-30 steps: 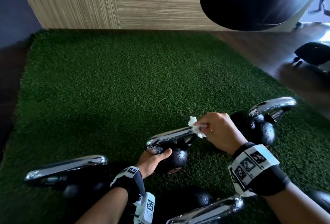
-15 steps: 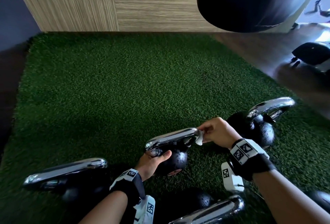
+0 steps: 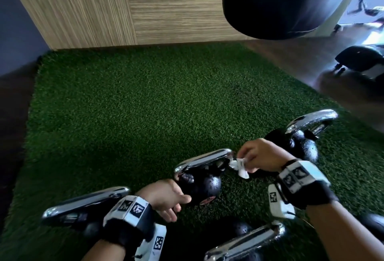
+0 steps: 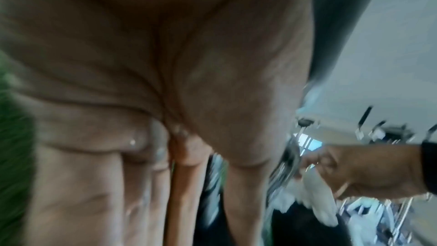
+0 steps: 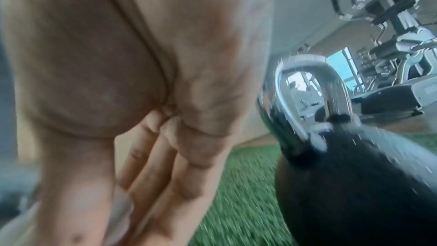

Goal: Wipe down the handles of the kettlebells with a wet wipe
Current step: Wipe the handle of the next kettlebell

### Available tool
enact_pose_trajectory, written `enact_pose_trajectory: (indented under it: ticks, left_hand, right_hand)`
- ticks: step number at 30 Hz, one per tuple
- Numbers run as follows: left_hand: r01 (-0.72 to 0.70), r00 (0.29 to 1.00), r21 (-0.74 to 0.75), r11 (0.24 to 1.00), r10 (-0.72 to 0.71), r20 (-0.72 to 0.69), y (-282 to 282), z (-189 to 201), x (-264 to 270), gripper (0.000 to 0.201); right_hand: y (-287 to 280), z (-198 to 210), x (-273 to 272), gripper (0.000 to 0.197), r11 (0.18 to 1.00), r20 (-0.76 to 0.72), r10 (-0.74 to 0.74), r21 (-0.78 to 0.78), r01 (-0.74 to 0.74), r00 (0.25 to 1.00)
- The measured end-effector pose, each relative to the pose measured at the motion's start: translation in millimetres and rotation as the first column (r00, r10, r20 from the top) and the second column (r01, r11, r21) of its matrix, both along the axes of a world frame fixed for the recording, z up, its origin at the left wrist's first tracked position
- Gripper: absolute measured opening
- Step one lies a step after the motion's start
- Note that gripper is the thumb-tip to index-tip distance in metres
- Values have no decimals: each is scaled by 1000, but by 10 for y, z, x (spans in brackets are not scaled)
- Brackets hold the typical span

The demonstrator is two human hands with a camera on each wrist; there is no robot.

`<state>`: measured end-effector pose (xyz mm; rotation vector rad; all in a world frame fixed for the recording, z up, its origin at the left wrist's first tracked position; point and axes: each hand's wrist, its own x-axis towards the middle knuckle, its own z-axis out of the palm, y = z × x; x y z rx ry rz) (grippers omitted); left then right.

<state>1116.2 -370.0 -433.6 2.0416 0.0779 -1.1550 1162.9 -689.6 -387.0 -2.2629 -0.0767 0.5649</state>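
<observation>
Green turf mat [image 3: 145, 105] under everything, four kettlebells on it, all with black bells and chrome handles. Nearest me, one kettlebell [image 3: 245, 244] at bottom edge, handle bar running low-left to upper-right; another [image 3: 83, 204] at lower left, same slant. My left hand [image 3: 166, 198] sits just beside the middle kettlebell [image 3: 199, 183], fingers loosely curled with the thumb out toward the black bell; contact unclear from head view, left wrist view too blurred to settle it, nothing gripped that I can see. Middle kettlebell's chrome handle [image 3: 205, 160] has its long axis low-left to upper-right, bell below it on the turf. My right hand [image 3: 259, 155] is at the handle's right end, fingers pinching a crumpled white wet wipe [image 3: 240, 166], wipe just beside the end of the bar, part hanging down. Behind that hand, fourth kettlebell [image 3: 299, 142], handle up and to the right; right wrist view shows its loop [image 5: 312, 96] upright. Farther: wood-grain wall panel [image 3: 145, 7], dark punching bag [image 3: 280, 1] overhead top right, dark wood floor [image 3: 291, 61] right of mat, gym machines [image 5: 390, 44] beyond.
</observation>
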Motion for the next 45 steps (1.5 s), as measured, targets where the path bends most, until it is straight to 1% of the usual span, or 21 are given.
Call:
enact_pose_trajectory:
  ticks: [1,3,5,7,9,13,16,18,20,22,23,25,27,29,30,32,34,37,40,42,45]
  left_hand:
    - [17,1000,-102,995,-18,-8,33,131,-30,32]
    - [14,996,-357,934,17,85,54,403,-84,21]
    - [-45,934,-569,821,237,268,10,696,-100,24]
    - [-64,796,-660,748,437,419,-72,879,-58,37]
    - [-52,754,-670,741,468,460,-166,956,-12,46]
    - [-95,822,-719,688,462,333,-222,912,20,53]
    - [-201,806,-796,571,558,197,-206,833,36,48]
    - [-251,787,-814,524,600,144,-231,767,44,43]
    - [-270,778,-812,517,614,133,-280,704,53,40]
    - [-260,774,-796,547,611,167,-289,681,60,34]
    - [-230,748,-762,605,611,259,-281,668,65,29]
    - [-154,621,-636,756,575,533,-260,636,77,21]
    - [-101,435,-518,850,506,745,-276,618,74,19]
    - [-65,299,-400,914,400,867,-367,611,52,19]
    - [-56,271,-342,938,344,899,-419,600,39,19]
    - [-40,282,-265,963,266,922,-500,576,31,20]
    - [-34,297,-197,980,198,934,-536,552,50,21]
    - [-5,326,-85,996,82,942,-541,575,64,18]
    - [8,331,-38,999,34,943,-424,557,21,15]
    - [-33,318,-75,997,81,944,-299,521,-31,15]
    - [-32,271,-56,998,63,961,-248,489,-100,13]
  right_hand:
    - [-42,113,-44,31,1000,27,9,22,-9,1000]
    - [-3,352,-155,27,996,130,36,81,-47,991]
    - [170,562,-275,25,974,205,71,198,-113,976]
    - [396,706,-344,24,947,276,104,265,-180,955]
    - [604,769,-367,19,947,351,111,248,-206,930]
    - [852,794,-359,20,973,475,1,203,-111,880]
    - [966,713,-333,24,983,576,-114,181,10,810]
    - [1007,638,-304,26,991,610,-111,123,45,785]
    - [966,578,-254,27,993,564,-81,120,15,822]
    - [795,564,-165,38,975,392,-24,211,-65,920]
    - [654,548,-104,47,971,295,28,219,-96,955]
    - [346,456,26,55,990,185,77,105,-98,980]
    - [122,254,137,48,999,168,11,-52,-3,986]
    - [29,-31,222,42,988,71,-13,-150,23,997]
    - [48,-183,239,39,984,-5,17,-179,-17,1000]
    - [148,-424,232,32,975,-75,68,-207,-82,995]
    - [273,-593,213,28,995,-79,96,-35,-99,992]
    - [375,-748,181,52,982,-14,78,171,-75,997]
    - [384,-806,170,71,995,-7,21,103,-20,1000]
    - [373,-865,163,79,999,-3,-40,23,40,999]
    - [388,-879,154,71,991,-33,-110,69,112,993]
